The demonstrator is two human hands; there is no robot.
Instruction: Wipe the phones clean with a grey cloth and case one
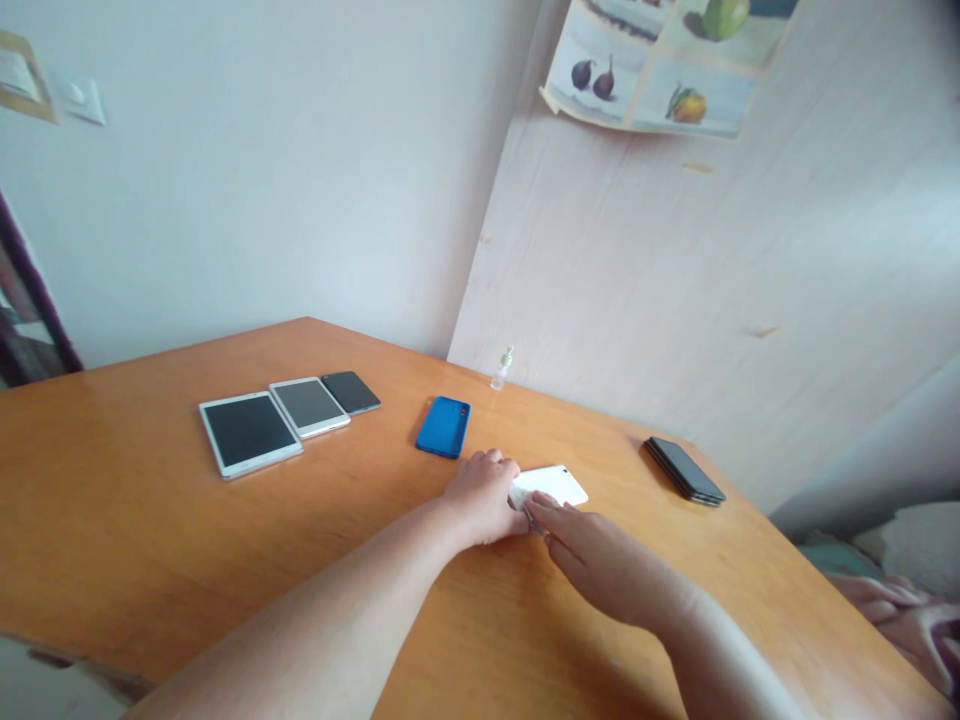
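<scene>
A white phone (564, 484) lies back side up on the wooden table in front of me, its camera at the far right corner. My left hand (486, 497) is closed around its left end, thumb along the near side. With fingers together, my right hand (581, 540) presses what looks like a thin white wipe (522, 492) onto the phone's back. The wipe is mostly hidden under the fingers. Just beyond my left hand lies a blue phone case (443, 428), its inside facing up.
Two white tablets (251, 432) (310, 405) and a dark phone (351, 391) lie in a row at left. A small clear bottle (502, 370) stands near the wall. Dark stacked phones (684, 470) lie by the right edge of the table (360, 560).
</scene>
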